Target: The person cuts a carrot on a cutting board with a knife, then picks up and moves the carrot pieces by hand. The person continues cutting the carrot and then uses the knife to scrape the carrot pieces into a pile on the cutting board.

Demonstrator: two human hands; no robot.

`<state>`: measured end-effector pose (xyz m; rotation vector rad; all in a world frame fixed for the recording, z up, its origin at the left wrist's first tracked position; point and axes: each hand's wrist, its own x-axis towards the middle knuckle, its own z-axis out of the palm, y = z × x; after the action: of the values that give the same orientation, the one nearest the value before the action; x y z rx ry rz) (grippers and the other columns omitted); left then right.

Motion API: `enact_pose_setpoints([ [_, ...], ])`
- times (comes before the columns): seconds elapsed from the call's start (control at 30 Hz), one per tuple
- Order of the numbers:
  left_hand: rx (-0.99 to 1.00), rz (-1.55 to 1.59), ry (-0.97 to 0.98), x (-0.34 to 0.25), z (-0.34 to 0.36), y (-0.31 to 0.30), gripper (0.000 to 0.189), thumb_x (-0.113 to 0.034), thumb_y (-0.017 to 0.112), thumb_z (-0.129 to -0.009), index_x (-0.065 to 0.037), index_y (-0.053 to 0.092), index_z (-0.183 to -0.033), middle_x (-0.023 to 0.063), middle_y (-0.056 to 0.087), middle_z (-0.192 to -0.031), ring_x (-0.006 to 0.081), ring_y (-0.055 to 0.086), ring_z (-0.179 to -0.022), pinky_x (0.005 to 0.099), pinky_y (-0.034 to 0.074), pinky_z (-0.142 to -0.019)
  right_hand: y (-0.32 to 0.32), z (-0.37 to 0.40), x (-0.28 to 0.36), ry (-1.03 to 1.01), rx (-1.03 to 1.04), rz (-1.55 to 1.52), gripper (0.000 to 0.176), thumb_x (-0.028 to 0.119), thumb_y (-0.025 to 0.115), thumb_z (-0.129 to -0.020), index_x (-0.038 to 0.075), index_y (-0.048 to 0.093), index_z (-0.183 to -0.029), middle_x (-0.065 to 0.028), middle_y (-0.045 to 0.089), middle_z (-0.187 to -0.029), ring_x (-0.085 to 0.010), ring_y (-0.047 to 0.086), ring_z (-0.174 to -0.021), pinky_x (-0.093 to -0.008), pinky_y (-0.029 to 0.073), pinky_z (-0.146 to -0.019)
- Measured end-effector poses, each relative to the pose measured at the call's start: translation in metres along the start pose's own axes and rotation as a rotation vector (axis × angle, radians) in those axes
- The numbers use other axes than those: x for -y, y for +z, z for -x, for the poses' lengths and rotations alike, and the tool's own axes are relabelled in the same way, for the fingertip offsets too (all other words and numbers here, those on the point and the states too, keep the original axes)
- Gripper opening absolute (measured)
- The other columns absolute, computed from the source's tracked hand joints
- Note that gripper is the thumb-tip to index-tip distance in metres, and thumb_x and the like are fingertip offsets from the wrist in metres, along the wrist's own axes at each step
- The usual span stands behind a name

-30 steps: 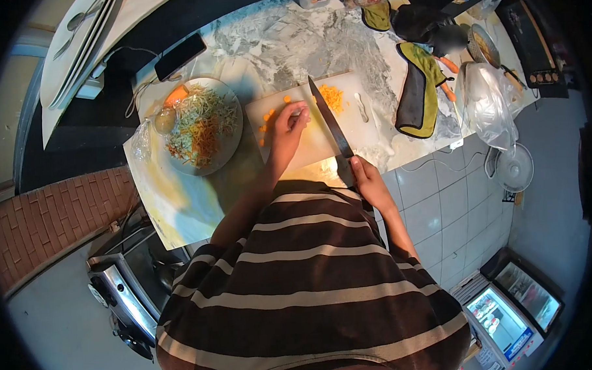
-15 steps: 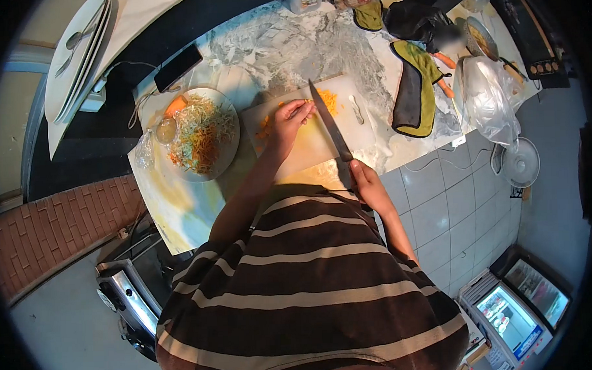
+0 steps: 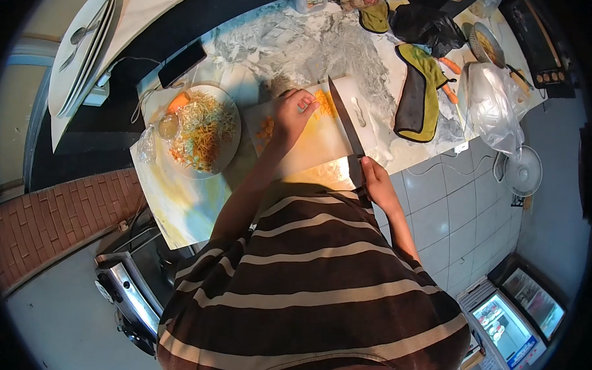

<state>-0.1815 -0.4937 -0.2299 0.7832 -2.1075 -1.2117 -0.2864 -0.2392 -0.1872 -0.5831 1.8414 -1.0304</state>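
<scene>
My right hand [image 3: 378,181] is wrapped round the handle of a long knife [image 3: 347,116], whose blade points away from me over the right part of a white cutting board [image 3: 308,149]. On the board my left hand [image 3: 297,111] has its fingers bent together; whatever they hold is too small to make out. Just beyond its fingertips, left of the blade, lies a pile of orange shreds [image 3: 325,104]. More orange pieces [image 3: 265,129] lie on the board's left side. A white plate [image 3: 228,148] with pale and orange shreds [image 3: 203,133] stands left of the board.
A phone [image 3: 181,65] lies behind the plate. To the right are a green-edged dark cloth [image 3: 418,92], carrots [image 3: 450,93], a clear plastic bag [image 3: 492,103], a black bag [image 3: 427,27] and a metal bowl [image 3: 485,45]. Stacked plates [image 3: 86,55] stand at upper left.
The knife has shifted right, away from my left fingers, with my right hand. More of the orange pile shows. My left hand has turned slightly, and the view has shifted a little.
</scene>
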Motion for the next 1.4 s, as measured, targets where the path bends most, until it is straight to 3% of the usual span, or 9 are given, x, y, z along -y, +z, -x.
enact_pose_setpoints([
  [0.03,-0.023,-0.045,0.033,-0.006,-0.001,-0.002,0.022,-0.009,0.077,-0.079,-0.003,0.065,-0.096,0.0066,0.063,-0.085,0.017,0.06,-0.074,0.0301,0.051,-0.071,0.001,-0.001,-0.006,-0.143,-0.053,0.128,0.048,0.043,0.041,-0.105,-0.002,0.058,-0.1,-0.0071,0.052,-0.059,-0.023,0.051,-0.05,-0.037,0.041,-0.05],
  [0.07,-0.045,-0.09,0.066,-0.009,-0.001,-0.003,0.023,-0.009,0.078,-0.077,-0.003,0.065,-0.096,0.0075,0.061,-0.087,0.0201,0.059,-0.075,0.0319,0.051,-0.072,-0.001,0.0,-0.012,-0.142,-0.05,0.127,0.048,0.043,0.041,-0.105,-0.002,0.058,-0.1,-0.0071,0.052,-0.059,-0.023,0.051,-0.05,-0.037,0.041,-0.05],
  [0.13,-0.053,-0.107,0.06,-0.005,-0.001,-0.002,0.024,-0.008,0.077,-0.078,-0.004,0.064,-0.098,0.0083,0.061,-0.091,0.0222,0.06,-0.079,0.0334,0.051,-0.073,-0.004,0.009,0.002,-0.064,-0.012,0.294,0.047,0.04,0.042,-0.104,-0.003,0.057,-0.1,-0.0215,0.061,-0.067,-0.0434,0.059,-0.063,-0.0483,0.045,-0.062],
  [0.17,-0.061,-0.123,0.055,-0.003,-0.001,-0.002,0.026,-0.008,0.076,-0.078,-0.004,0.064,-0.1,0.0091,0.06,-0.096,0.0243,0.061,-0.083,0.035,0.051,-0.075,-0.004,0.013,0.007,-0.062,-0.01,0.293,0.047,0.04,0.042,-0.104,-0.003,0.057,-0.1,-0.0215,0.061,-0.067,-0.0434,0.059,-0.063,-0.0483,0.045,-0.062],
  [0.23,-0.068,-0.131,0.088,0.004,0.001,-0.002,0.027,-0.007,0.075,-0.079,-0.004,0.063,-0.102,0.0102,0.06,-0.098,0.0273,0.061,-0.086,0.0363,0.051,-0.077,-0.004,0.019,0.012,-0.041,-0.027,0.42,0.044,0.038,0.042,-0.104,-0.003,0.058,-0.101,-0.0305,0.063,-0.077,-0.0524,0.059,-0.076,-0.055,0.045,-0.067],
  [0.5,-0.096,-0.354,0.215,-0.003,0.049,-0.014,0.026,-0.01,0.071,-0.082,-0.006,0.063,-0.106,0.0113,0.058,-0.108,0.0328,0.058,-0.104,0.0429,0.046,-0.089,0.002,0.013,0.012,-0.008,0.028,0.55,0.043,0.037,0.041,-0.104,-0.003,0.057,-0.103,-0.0339,0.063,-0.082,-0.0532,0.06,-0.083,-0.0595,0.047,-0.071],
  [0.77,-0.044,-0.555,0.234,-0.011,0.084,-0.016,0.041,-0.017,0.071,-0.083,-0.007,0.062,-0.121,0.0053,0.057,-0.123,0.0259,0.05,-0.118,0.0468,0.033,-0.106,0.007,0.014,0.014,-0.037,0.038,0.588,0.042,0.037,0.041,-0.104,-0.002,0.056,-0.105,-0.0337,0.063,-0.082,-0.0548,0.06,-0.081,-0.0593,0.047,-0.07],
  [1.27,-0.01,-0.561,0.297,-0.01,0.082,-0.013,0.039,-0.02,0.067,-0.086,-0.007,0.063,-0.122,0.0032,0.061,-0.124,0.0238,0.05,-0.121,0.0468,0.029,-0.111,0.016,0.013,0.02,0.008,0.067,0.579,0.042,0.036,0.041,-0.104,-0.004,0.055,-0.107,-0.0344,0.063,-0.082,-0.0543,0.06,-0.084,-0.0594,0.046,-0.072],
  [1.4,-0.011,-0.56,0.284,-0.011,0.083,-0.013,0.038,-0.02,0.067,-0.086,-0.007,0.064,-0.122,0.0033,0.061,-0.125,0.0239,0.05,-0.122,0.046,0.029,-0.111,0.017,0.015,0.021,-0.078,0.0,0.62,0.038,0.033,0.043,-0.104,-0.003,0.055,-0.105,-0.0342,0.062,-0.076,-0.0544,0.06,-0.077,-0.0604,0.046,-0.064],
])
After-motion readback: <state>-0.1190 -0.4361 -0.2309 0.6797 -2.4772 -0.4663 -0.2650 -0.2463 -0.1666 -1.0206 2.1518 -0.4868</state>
